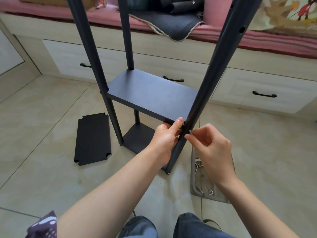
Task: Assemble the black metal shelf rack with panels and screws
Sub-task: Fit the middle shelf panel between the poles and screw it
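Note:
The black rack stands on the tiled floor with a lower panel point(139, 138) and a middle panel point(152, 95) between upright poles. My left hand point(167, 136) grips the near right corner of the middle panel, thumb on top, against the near right pole point(205, 83). On the other side of that pole, my right hand point(210, 145) pinches a small silver screw point(190, 132) at the pole's side. A loose black panel point(92, 140) with notched corners lies flat on the floor to the left.
A grey tray point(197, 182) with several screws and nuts lies on the floor under my right wrist. Drawers with black handles point(173, 79) and a pink-covered bed run along the back. My knees are at the bottom edge.

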A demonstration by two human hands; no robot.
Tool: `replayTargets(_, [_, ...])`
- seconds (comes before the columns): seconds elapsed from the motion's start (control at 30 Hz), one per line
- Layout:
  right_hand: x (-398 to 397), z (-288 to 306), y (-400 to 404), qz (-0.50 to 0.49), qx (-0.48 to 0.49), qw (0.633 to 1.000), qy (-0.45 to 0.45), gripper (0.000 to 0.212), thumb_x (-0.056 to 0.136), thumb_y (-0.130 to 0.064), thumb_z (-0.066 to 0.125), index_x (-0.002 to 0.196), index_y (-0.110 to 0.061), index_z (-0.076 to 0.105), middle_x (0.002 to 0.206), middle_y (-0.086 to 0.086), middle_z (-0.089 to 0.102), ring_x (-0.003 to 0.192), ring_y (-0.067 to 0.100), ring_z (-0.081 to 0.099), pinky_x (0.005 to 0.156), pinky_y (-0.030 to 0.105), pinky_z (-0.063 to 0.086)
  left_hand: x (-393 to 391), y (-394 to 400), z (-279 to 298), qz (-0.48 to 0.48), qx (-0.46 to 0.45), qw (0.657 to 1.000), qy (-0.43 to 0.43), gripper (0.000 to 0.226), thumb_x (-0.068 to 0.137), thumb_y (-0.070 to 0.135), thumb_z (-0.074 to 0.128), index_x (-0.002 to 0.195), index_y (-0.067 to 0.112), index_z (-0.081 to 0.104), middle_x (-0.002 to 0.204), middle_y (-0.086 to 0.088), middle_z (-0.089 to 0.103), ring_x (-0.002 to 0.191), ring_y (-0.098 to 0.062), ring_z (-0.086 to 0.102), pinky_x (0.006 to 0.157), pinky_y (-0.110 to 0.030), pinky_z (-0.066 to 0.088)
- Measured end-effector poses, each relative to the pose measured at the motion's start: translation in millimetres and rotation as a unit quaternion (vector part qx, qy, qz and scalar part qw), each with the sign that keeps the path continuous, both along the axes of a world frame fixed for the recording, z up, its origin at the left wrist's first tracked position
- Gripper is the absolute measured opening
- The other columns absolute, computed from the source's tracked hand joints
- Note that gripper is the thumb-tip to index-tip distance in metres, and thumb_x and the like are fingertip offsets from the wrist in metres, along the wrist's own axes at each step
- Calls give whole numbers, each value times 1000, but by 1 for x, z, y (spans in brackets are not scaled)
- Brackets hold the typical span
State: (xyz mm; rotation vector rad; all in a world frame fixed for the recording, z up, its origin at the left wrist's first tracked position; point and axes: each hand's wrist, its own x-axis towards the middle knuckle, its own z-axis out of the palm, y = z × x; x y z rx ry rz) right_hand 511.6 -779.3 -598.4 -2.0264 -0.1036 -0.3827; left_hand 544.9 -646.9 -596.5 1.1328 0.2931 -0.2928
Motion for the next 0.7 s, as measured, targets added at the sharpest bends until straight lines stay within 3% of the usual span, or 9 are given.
replayTargets(0.13, [1, -3, -5, 7, 3, 1000, 7, 15, 82, -11, 79, 84, -21, 68, 81, -16, 72, 77, 4, 70, 74, 17, 55, 0, -1, 0, 5, -8, 1000, 3, 21, 101, 28, 58, 106, 10, 68, 117, -13, 72, 112, -24, 68, 86, -25, 54])
replayTargets(0.37, [1, -3, -3, -6, 15, 1000, -4, 16, 81, -8, 80, 80, -19, 68, 77, -16, 71, 72, 3, 69, 68, 10, 49, -1, 0, 3, 4, -24, 1000, 7, 18, 102, 26, 57, 104, 10, 65, 106, -10, 71, 95, -18, 69, 68, -17, 55])
replayTargets(0.53, [-4, 1, 4, -19, 44, 998, 34, 12, 84, -11, 77, 81, -16, 67, 74, -5, 73, 75, 11, 72, 72, 29, 57, -1, 1, 3, 3, -23, 1000, 8, 19, 102, 28, 57, 102, 12, 67, 102, -7, 72, 91, -15, 70, 66, -16, 54])
replayTargets(0.7, [-6, 6, 7, -26, -12, 999, 13, 10, 84, -11, 77, 84, -11, 67, 75, -6, 72, 73, 8, 70, 72, 29, 55, -1, 0, 2, 5, -24, 1000, 8, 18, 101, 29, 58, 98, 13, 67, 98, -4, 73, 89, -13, 71, 66, -16, 53])
